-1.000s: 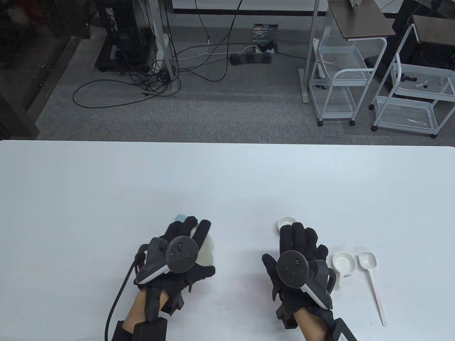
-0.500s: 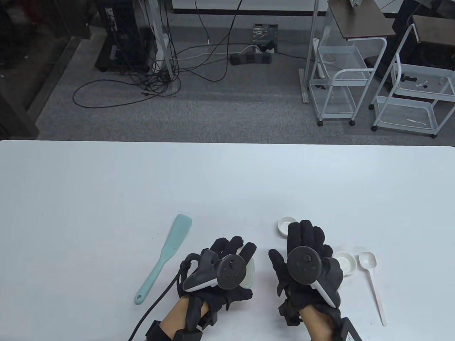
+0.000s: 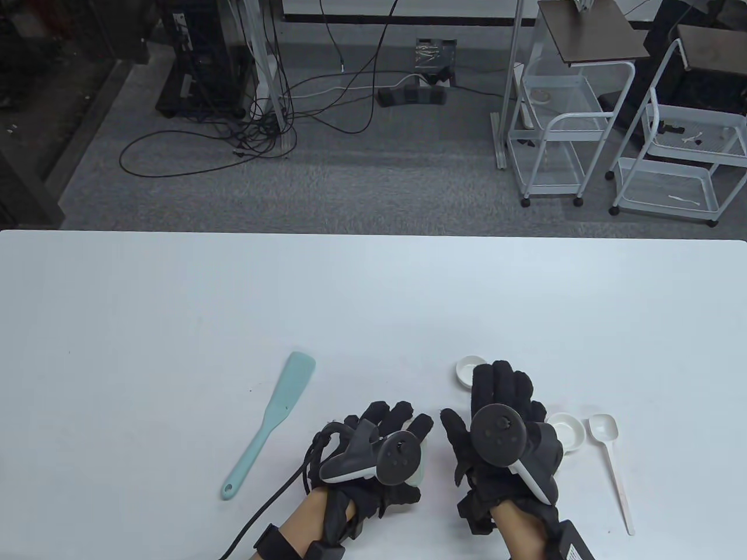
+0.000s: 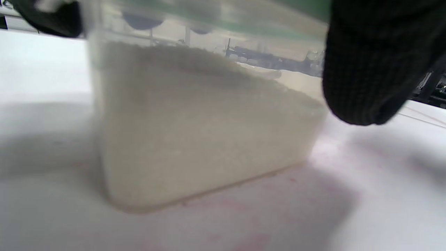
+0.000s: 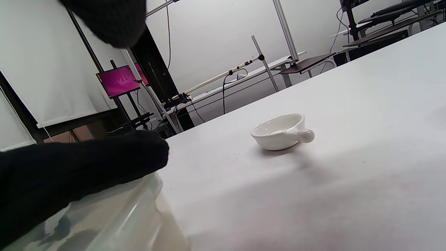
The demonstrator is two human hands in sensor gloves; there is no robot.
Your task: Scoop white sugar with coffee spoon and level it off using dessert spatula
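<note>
My left hand (image 3: 402,431) grips a clear tub of white sugar (image 3: 422,466) from above; the tub stands on the table. In the left wrist view the tub (image 4: 209,132) is over half full, with my fingers (image 4: 369,69) around its top. My right hand (image 3: 496,396) hovers just right of the tub, fingers spread, holding nothing. In the right wrist view a gloved finger (image 5: 69,174) lies over the tub's rim (image 5: 115,216). The mint dessert spatula (image 3: 269,423) lies to the left. The white coffee spoon (image 3: 610,455) lies to the right.
Two small white handled dishes sit by my right hand, one beyond its fingertips (image 3: 465,368), also in the right wrist view (image 5: 280,132), and one at its right side (image 3: 569,434). The white table (image 3: 373,291) stretches far back. Carts and cables stand on the floor beyond.
My left hand has moved right and nearer with the sugar tub, uncovering the spatula, and now sits beside my right hand. My right hand shifted slightly right.
</note>
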